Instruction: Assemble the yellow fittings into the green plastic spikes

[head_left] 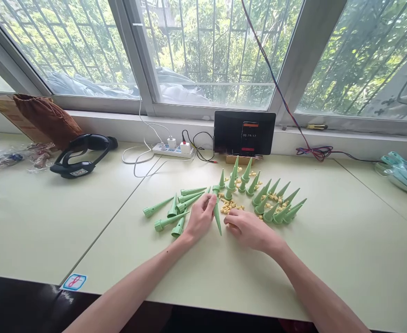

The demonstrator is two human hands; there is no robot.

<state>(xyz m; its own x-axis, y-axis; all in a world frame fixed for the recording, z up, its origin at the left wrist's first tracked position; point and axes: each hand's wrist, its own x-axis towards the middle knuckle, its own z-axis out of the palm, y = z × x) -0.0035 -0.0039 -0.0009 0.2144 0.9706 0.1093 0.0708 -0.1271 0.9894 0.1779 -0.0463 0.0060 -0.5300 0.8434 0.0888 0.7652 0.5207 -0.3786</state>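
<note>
My left hand (202,213) is closed around a green plastic spike (217,217), its pointed tip angled down toward me and its wide capped end up. Just right of it, my right hand (245,227) reaches down at the near edge of a heap of small yellow pegs (231,206), fingers curled in; whatever they pinch is hidden. Several loose green spikes (169,222) lie left of my left hand, mostly on their sides. Beyond and right of my right hand, several more spikes (273,203) stand tip up, with yellow pegs among them.
Behind the spikes a dark tablet (229,134) leans on a stand and shows a timer. A white power strip (173,149) with cables lies to its left. Farther left are a black headset (80,157) and a brown pouch (49,120). Plastic-wrapped items (406,173) sit at the right.
</note>
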